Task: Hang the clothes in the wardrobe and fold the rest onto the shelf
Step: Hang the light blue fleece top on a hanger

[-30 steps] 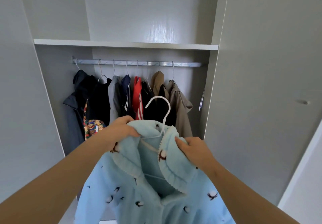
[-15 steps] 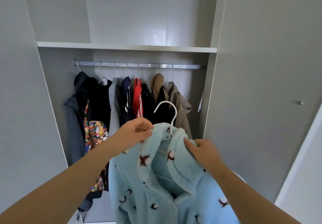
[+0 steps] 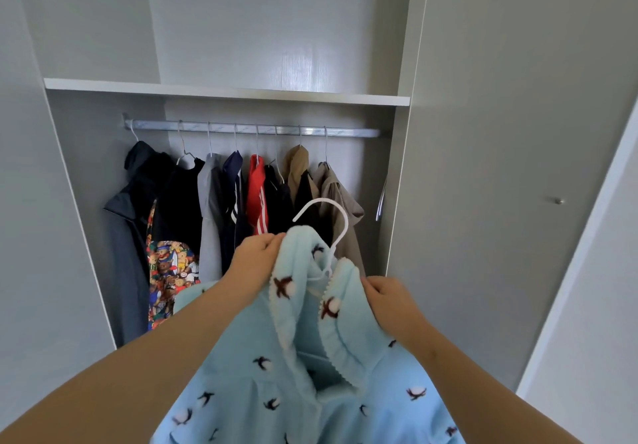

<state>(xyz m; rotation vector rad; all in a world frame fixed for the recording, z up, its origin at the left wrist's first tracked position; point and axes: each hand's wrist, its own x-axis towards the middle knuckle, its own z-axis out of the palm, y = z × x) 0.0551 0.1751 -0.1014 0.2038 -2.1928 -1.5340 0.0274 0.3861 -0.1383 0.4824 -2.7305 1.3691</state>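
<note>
The fingers (image 3: 272, 241) of the left hand (image 3: 257, 257) are curled round one collar flap of the light-blue fleece jacket (image 3: 262, 385); the other flap is pinched by the right hand (image 3: 386, 300). The collar is thus spread, likely so the white hanger (image 3: 340, 222) is kept seated with its hook free. The jacket is held at 6 o'clock of the rail (image 3: 255, 128), not yet hung.

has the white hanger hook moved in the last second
Yes, the white hanger hook has shifted right along the rail, now overlapping the beige coat.
</note>
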